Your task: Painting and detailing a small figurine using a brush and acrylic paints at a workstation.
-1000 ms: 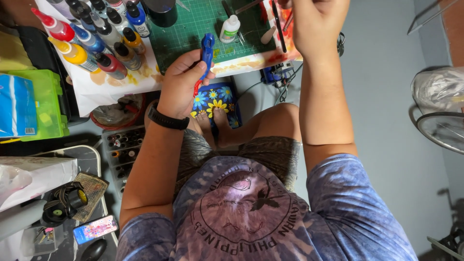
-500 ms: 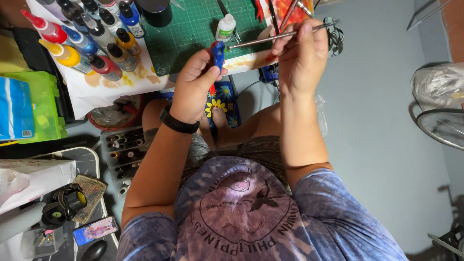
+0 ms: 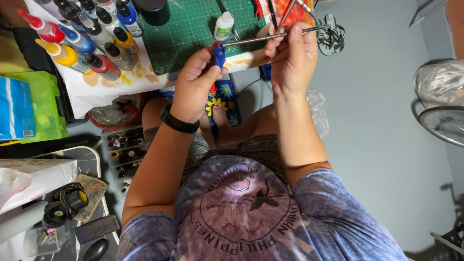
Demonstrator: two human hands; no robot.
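The small blue piece (image 3: 219, 53) sits at the near edge of the tabletop (image 3: 145, 79), just below the green cutting mat (image 3: 193, 29). It is pinched upright between the thumb and fingers of the left hand (image 3: 195, 87), so the fingers are clamped on it. A black wristband (image 3: 180, 123) circles the left wrist.

A thin metal rod tool (image 3: 270, 36) runs nearly level from the top of the blue piece toward the right. Its left tip meets the blue piece; its right part passes through the closed fingers of the right hand (image 3: 292, 60), which grip it near the handle end.

On the cutting mat, just above the rod, stands a small white bottle (image 3: 224, 25) with a green label. A dark round container (image 3: 153, 10) stands at the mat's upper left corner. To the left of the mat, a row of paint bottles (image 3: 82, 41) with coloured caps lies tilted on stained white paper (image 3: 116, 82).

Further left, a green plastic case (image 3: 41, 104) rests beside a blue box (image 3: 14, 108). Below the tabletop, between the knees, a flowered blue cloth (image 3: 223, 99) is visible. A tray of small dark vials (image 3: 123, 152) lies on the floor beside the left arm. A headlamp (image 3: 67, 203) rests at lower left.
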